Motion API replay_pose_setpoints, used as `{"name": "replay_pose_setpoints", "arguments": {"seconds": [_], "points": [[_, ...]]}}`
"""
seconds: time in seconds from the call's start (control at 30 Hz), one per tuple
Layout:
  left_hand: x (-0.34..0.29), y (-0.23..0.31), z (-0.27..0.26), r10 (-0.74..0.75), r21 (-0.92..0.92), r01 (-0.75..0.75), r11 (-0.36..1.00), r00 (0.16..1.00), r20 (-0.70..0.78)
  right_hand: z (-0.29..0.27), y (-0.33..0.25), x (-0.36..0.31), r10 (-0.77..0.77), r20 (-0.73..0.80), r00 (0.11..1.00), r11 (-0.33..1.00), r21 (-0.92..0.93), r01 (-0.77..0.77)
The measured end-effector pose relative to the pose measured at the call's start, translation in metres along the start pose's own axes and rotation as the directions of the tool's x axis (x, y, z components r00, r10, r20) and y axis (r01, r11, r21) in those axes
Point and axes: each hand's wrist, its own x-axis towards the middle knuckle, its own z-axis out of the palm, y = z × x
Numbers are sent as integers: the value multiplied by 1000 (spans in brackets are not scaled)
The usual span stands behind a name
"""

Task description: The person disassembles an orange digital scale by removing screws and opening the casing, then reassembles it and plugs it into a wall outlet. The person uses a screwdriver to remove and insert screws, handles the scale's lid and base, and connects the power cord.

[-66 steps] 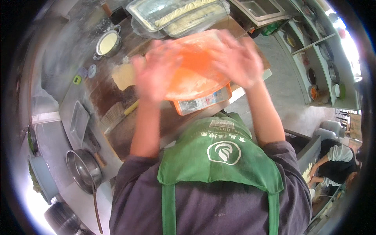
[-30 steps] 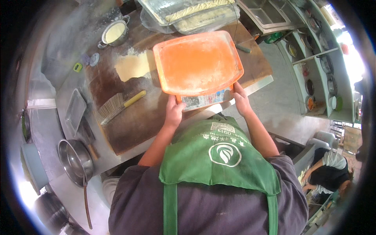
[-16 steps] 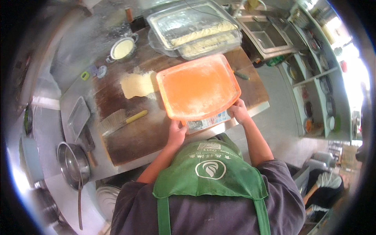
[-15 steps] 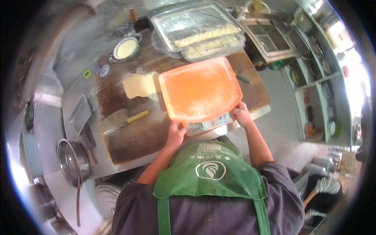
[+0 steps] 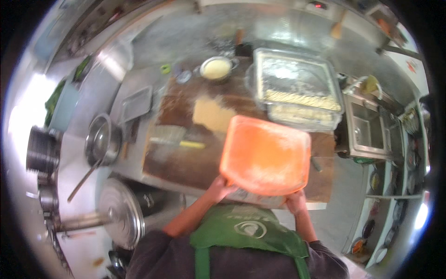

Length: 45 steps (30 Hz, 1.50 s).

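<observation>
An orange plastic tub point(image 5: 265, 158), dusted with white flour, is held between my two hands above the near edge of a brown wooden board point(image 5: 181, 162). My left hand point(image 5: 219, 189) grips its near-left corner. At the near-right corner my right hand point(image 5: 296, 202) has its fingers curled under the rim. Something with a pale printed surface shows below the tub's near edge, partly hidden. Beyond the tub's left side lies a pale yellow patch of flour or meal point(image 5: 211, 114). A wide brush with a yellow handle point(image 5: 192, 144) rests nearer, on the board.
Clear plastic bins point(image 5: 299, 69) with pale dough strips stand at the back right. A two-handled pot point(image 5: 216, 69) of yellowish powder sits at the back. Left are a clear tray point(image 5: 138, 104) and a steel saucepan point(image 5: 103, 139); right, a sink point(image 5: 367, 125) and shelves point(image 5: 371, 200).
The view has swung, so the board and bins appear farther right and lower. The tub remains in both hands and looks turned slightly clockwise; the picture is blurrier.
</observation>
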Motion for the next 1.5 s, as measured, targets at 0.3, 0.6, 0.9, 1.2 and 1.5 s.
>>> {"name": "replay_pose_setpoints", "arguments": {"seconds": [0.3, 0.6, 0.9, 1.2, 1.5], "points": [[-43, 49, -78, 247, -241, -269, 932, 962, -115, 103, -7, -20, -129, 224, 966, 991, 51, 120], [-55, 131, -265, 379, -129, -413, 902, 898, -224, 346, -30, -27, -206, 226, 952, 893, -355, 277], [17, 196, -462, 337, -397, -654, 644, 708, -620, 486, 15, 28, -375, 488, 788, 777, -297, 554], [114, 225, -673, 287, -176, -728, 663, 464, -838, 459, 76, 37, -106, 100, 989, 834, -533, 144], [164, 179, -746, 120, -184, -651, 737, 394, -911, 489, 101, 60, -48, 63, 997, 797, -599, 76]]}}
